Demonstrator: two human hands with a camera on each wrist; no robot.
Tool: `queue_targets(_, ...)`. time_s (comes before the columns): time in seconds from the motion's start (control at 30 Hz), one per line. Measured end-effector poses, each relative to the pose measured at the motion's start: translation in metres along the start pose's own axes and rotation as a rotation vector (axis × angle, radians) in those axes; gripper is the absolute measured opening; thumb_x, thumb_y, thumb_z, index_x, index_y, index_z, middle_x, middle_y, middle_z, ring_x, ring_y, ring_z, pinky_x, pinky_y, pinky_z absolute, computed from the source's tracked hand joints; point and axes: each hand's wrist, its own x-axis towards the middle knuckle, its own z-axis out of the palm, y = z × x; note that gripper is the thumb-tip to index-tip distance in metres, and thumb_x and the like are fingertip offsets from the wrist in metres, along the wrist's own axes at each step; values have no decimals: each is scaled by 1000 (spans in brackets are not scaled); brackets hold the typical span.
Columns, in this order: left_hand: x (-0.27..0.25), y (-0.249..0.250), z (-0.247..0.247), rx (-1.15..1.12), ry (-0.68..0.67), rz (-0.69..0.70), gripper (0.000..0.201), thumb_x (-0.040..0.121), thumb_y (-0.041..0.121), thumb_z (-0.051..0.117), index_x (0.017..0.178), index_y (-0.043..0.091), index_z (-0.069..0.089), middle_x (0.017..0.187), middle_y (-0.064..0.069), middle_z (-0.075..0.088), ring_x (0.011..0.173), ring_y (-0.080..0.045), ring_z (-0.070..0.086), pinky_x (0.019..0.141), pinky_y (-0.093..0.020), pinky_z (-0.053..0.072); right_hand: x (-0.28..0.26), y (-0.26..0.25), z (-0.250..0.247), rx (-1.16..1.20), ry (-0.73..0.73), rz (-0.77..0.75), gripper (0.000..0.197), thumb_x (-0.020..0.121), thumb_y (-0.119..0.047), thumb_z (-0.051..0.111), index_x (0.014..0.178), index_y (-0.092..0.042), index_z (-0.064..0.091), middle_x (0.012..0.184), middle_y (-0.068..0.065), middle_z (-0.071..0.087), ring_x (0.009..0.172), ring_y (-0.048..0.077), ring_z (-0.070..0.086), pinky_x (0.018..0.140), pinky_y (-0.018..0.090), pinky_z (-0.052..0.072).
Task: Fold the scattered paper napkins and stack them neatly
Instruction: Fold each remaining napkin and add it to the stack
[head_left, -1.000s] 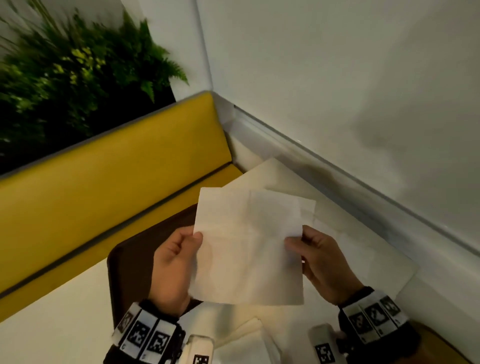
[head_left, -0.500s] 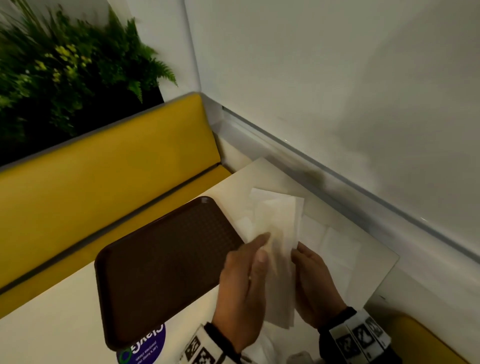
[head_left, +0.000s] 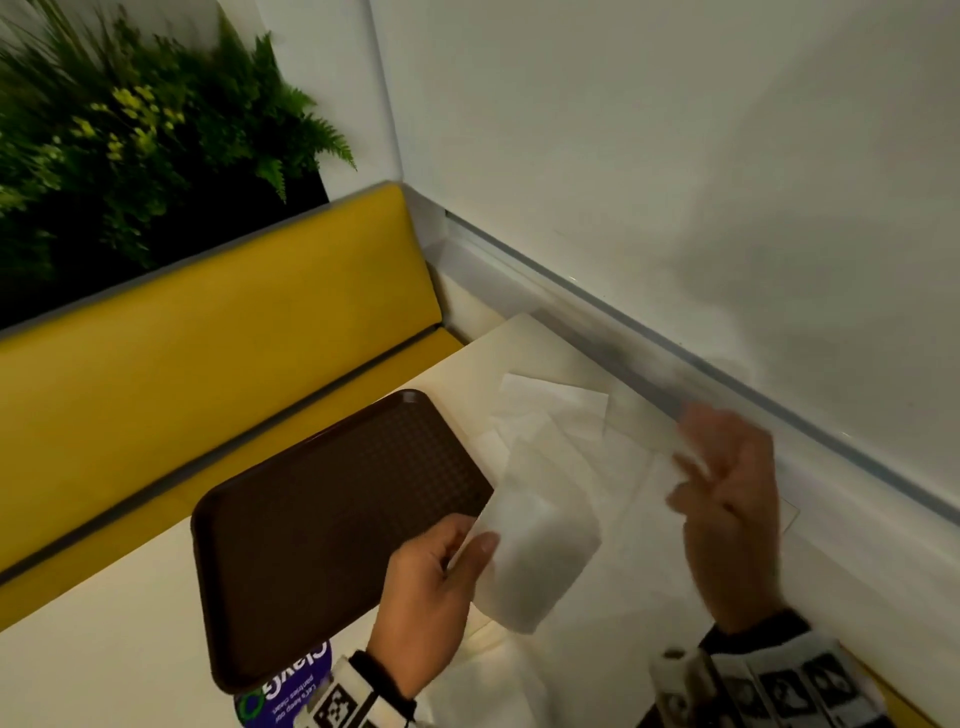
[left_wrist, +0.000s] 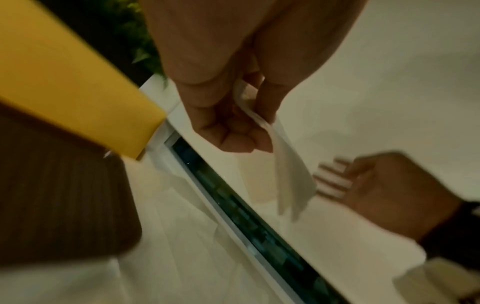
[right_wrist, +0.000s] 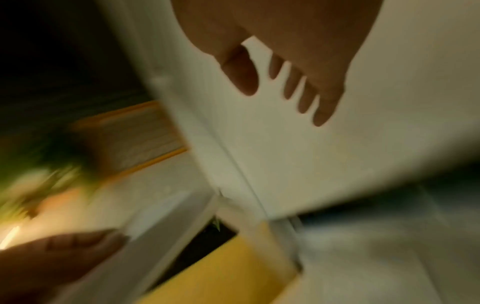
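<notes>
My left hand (head_left: 457, 551) pinches a folded white napkin (head_left: 535, 540) by its left edge and holds it above the table. The left wrist view shows the same napkin (left_wrist: 288, 174) hanging from between thumb and curled fingers. My right hand (head_left: 717, 467) hovers to the right near the wall with its fingers spread and holds nothing; it is blurred. The right wrist view shows those fingers (right_wrist: 303, 92) straight and apart. Several unfolded napkins (head_left: 556, 410) lie flat on the table (head_left: 104, 665) beyond the held one. Another napkin (head_left: 483, 686) lies at the near edge.
A dark brown tray (head_left: 322, 519) sits on the table left of the napkins. A yellow bench back (head_left: 208, 343) runs behind it, with green plants (head_left: 130, 130) above. A white wall (head_left: 675, 182) with a ledge borders the table on the right.
The napkin was held spread out between both hands, then folded in half. Now my left hand alone holds it, and my right hand has let go and moved right toward the wall.
</notes>
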Motion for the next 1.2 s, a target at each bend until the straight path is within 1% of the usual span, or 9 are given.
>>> queue_targets(0.07,3,6,-12,146,-87,100,13,93,26,60,84,26,70,70,12,67,62,-1,60,63,-22,46,13,-29,4,-351,-401,-336,54,81,-9,49,132,-28,47,137,-15,50,131,1,41,110,27,37)
queue_targets(0.17,6,16,-29,350,-226,252,12,93,30,60,90,25,70,76,19,67,70,5,62,64,-16,46,24,-43,42,-788,-1094,-441,43,96,-35,43,138,-36,39,145,-17,44,140,-3,25,119,33,4)
queue_targets(0.23,7,22,-41,440,-253,333,12,93,31,59,91,25,69,78,23,65,72,8,61,64,-12,44,23,-37,63,-891,-1293,-460,34,98,-38,42,130,-30,52,131,-9,59,129,6,44,118,37,3)
queue_targets(0.4,-2,16,-66,392,-128,298,33,90,53,49,93,26,67,84,12,70,77,-2,67,68,-32,54,12,-19,67,-567,-1149,-150,25,92,-35,58,108,-23,72,97,-7,73,88,5,65,82,22,54)
queue_targets(0.5,-12,4,-70,271,-59,232,30,88,51,52,87,26,67,80,7,70,73,-10,67,67,-37,54,4,-11,63,-453,-1084,-43,20,88,-31,64,104,-23,74,88,-19,70,87,-7,64,76,5,49)
queue_targets(0.67,-28,-30,-85,144,13,69,38,86,52,54,85,17,70,78,-7,70,73,-29,67,68,-43,54,5,9,38,-491,-1064,23,17,87,-31,65,98,-22,75,90,-12,74,86,-1,66,79,11,52)
queue_targets(0.9,-104,-130,-56,219,60,-229,30,83,53,54,78,27,66,63,1,63,58,-3,51,59,-28,44,-45,89,46,-557,-1157,167,8,84,-24,69,86,-21,76,83,-9,74,78,1,66,76,16,52)
queue_targets(1.07,-148,-181,-37,330,85,-474,25,92,31,61,67,33,60,51,17,58,49,-2,51,62,-31,47,-96,143,60,-667,-1164,182,9,84,-21,67,83,-17,75,71,-14,66,68,-10,59,65,4,42)
queue_targets(1.2,-135,-191,-39,431,174,-481,14,94,35,56,81,30,61,66,12,60,68,-14,55,68,-24,38,-103,164,82,-726,-1128,107,10,87,-17,65,83,-13,73,71,-9,66,65,0,59,68,14,46)
